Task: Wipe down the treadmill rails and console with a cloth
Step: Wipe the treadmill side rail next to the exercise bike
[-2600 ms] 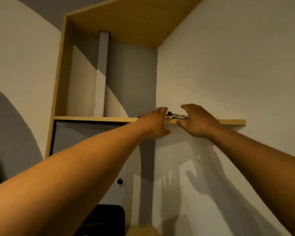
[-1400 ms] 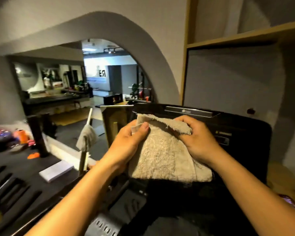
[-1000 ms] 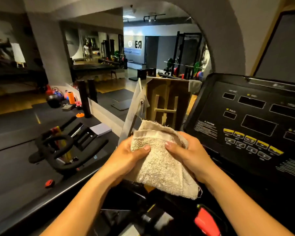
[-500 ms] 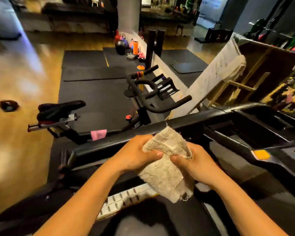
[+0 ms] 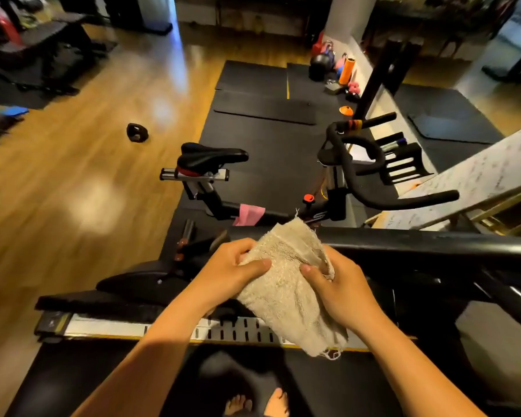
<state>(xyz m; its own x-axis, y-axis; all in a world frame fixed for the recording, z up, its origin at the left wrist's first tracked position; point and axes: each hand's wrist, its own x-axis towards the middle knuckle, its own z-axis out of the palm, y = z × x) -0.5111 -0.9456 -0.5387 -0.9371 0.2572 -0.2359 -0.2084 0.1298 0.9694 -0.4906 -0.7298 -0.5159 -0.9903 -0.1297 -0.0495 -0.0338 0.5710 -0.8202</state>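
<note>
Beige cloth (image 5: pixel 286 287) gripped: left hand (image 5: pixel 232 273), right hand (image 5: pixel 342 294); top edge at rail (image 5: pixel 433 242).

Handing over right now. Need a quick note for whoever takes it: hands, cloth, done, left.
Left hand: grips the cloth on its left side, thumb on top.
Right hand: grips its right side.
Cloth: bunched between both hands, at the near end of the black rail; cannot tell if it touches.
Out of view: console.
Done: cloth in hand; no wiping shows.
Left: wipe the rails and console, probably starting with this rail.
</note>
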